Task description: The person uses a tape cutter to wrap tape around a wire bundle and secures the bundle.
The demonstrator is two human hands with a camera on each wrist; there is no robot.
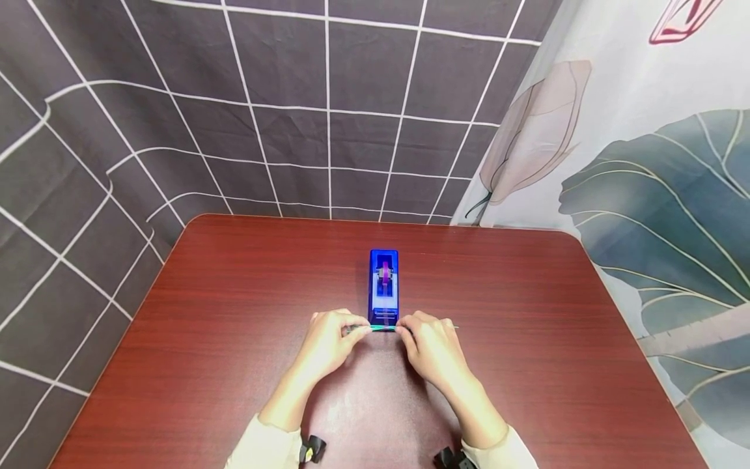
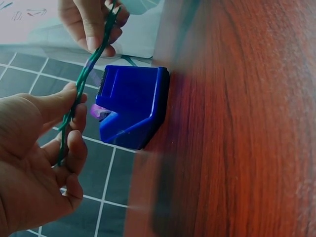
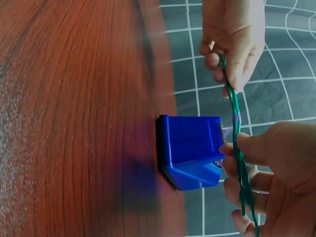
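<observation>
A blue tape dispenser [image 1: 385, 304] stands on the table with a purple tape roll [image 1: 385, 273] in it. Just in front of its cutting edge, both hands hold a bundle of thin green wire-like strands [image 3: 234, 101] stretched sideways between them. My left hand [image 1: 328, 342] pinches one side of the bundle between thumb and fingers. On the other side, my right hand [image 1: 435, 348] pinches it the same way. Purple tape [image 3: 236, 117] lies against the strands between the hands, near the toothed edge. Some strand ends stick out past the fingers.
The reddish-brown wooden table [image 1: 246, 280] has rounded far corners. Behind it and to the left hangs a dark grey cloth with white grid lines [image 1: 363, 78]. A white curtain with leaf prints [image 1: 662, 215] hangs at the right.
</observation>
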